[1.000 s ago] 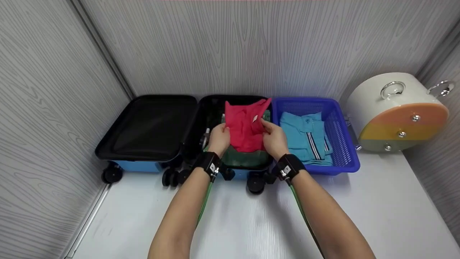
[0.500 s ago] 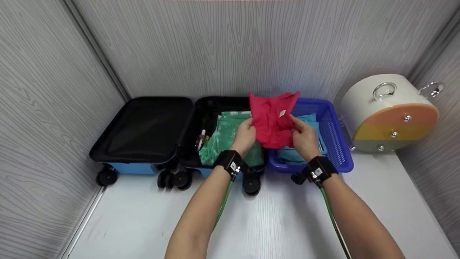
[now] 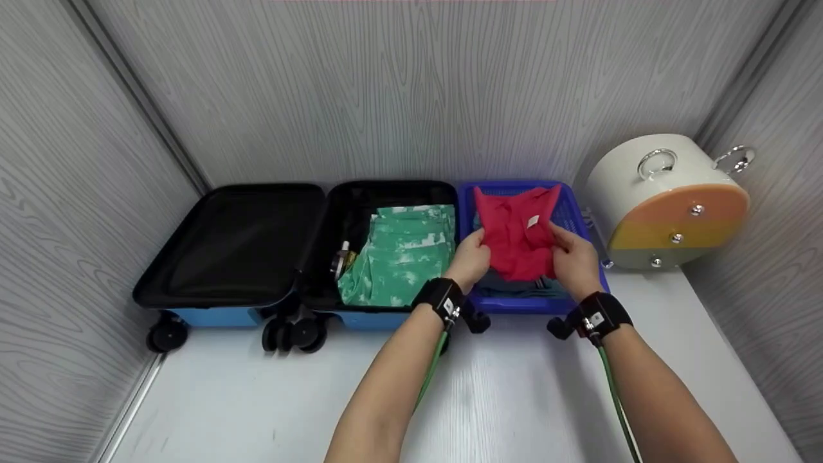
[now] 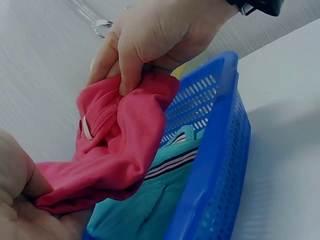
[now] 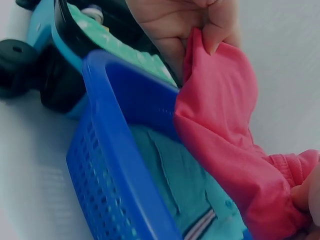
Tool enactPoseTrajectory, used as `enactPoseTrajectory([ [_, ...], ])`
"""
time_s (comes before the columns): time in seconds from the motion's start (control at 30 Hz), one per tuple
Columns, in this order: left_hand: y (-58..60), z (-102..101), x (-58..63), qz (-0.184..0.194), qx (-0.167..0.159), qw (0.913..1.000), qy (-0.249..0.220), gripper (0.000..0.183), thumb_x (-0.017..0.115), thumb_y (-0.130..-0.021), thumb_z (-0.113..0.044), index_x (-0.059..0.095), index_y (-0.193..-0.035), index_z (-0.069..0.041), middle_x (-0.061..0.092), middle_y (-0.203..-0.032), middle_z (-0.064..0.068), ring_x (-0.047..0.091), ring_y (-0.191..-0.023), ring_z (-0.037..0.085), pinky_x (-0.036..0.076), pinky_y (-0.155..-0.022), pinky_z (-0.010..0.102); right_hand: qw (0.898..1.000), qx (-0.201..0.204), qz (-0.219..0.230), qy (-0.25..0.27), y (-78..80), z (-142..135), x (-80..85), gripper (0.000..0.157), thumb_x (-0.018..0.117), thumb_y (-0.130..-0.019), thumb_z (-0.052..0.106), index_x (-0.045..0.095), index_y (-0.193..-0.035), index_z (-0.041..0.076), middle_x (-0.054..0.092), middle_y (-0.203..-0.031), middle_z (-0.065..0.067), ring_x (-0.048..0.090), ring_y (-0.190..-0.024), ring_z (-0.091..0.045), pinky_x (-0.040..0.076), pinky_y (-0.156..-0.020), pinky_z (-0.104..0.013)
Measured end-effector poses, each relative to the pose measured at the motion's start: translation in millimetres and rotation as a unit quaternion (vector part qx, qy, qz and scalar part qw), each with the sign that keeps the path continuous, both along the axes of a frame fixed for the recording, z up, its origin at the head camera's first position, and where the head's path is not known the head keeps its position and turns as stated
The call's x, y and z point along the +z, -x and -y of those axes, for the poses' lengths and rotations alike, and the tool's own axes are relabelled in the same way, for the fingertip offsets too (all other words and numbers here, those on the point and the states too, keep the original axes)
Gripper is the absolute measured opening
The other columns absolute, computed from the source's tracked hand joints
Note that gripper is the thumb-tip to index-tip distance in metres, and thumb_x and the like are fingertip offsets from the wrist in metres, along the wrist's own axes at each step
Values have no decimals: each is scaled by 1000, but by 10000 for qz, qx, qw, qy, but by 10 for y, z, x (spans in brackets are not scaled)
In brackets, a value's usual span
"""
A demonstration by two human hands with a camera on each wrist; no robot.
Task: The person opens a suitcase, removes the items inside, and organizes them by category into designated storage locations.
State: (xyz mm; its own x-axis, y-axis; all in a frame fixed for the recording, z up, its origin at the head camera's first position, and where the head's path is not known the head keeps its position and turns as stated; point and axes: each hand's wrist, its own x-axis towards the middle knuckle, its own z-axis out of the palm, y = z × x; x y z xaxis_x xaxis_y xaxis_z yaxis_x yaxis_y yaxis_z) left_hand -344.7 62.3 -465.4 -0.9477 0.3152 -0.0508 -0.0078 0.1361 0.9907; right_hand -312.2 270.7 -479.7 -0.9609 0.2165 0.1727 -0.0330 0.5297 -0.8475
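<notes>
Both hands hold a red folded garment (image 3: 517, 241) with a small white tag, raised above the blue plastic basket (image 3: 533, 307). My left hand (image 3: 470, 258) pinches its left side between thumb and fingers. On the right side, my right hand (image 3: 575, 263) pinches it the same way, as the left wrist view also shows. The garment sags between the hands. Beneath it in the basket lie teal folded clothes (image 4: 162, 185) with a dark and white stripe, mostly hidden by the red garment in the head view.
Left of the basket lies an open suitcase: one half (image 3: 347, 199) holds green patterned folded cloth (image 3: 405, 257) and small items (image 3: 343, 258); the other half (image 3: 225, 251) is black-lined. A white drum-shaped cabinet (image 3: 643, 161) with a striped orange, yellow and green front stands right. A wall rises behind.
Both hands have carried the red garment rightward from over the suitcase to over the blue basket, uncovering the green cloth. The camera view has shifted slightly right.
</notes>
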Motion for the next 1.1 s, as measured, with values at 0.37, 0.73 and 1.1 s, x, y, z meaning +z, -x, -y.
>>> enactPoseTrajectory([
  [0.37, 25, -19, -233, 288, 74, 9995, 86, 61, 32, -101, 5, 22, -161, 0, 26, -166, 14, 22, -153, 26, 24, -121, 34, 9992, 209, 337, -45, 29, -19, -237, 54, 43, -102, -6, 44, -155, 5, 52, -149, -20, 60, -111, -27, 50, -81, -28],
  [0.73, -69, -65, -180, 79, -487, 9858, 1604, 59, 33, -103, 0, 23, -161, 0, 19, -168, 14, 15, -155, 25, 17, -123, 34, 9884, -35, 1317, -759, -7, -119, -183, 58, 37, -95, -8, 40, -153, -7, 45, -150, -29, 38, -142, -42, 34, -114, -53],
  [1.1, 4, 5, -47, -545, -760, 9786, 1833, 59, 31, -104, -7, 19, -161, 0, 16, -169, 15, 13, -155, 23, 14, -122, 27, 9925, -427, 720, -890, 14, -91, -72, 54, 36, -98, 0, 46, -151, -2, 48, -151, -24, 40, -143, -39, 38, -111, -52],
])
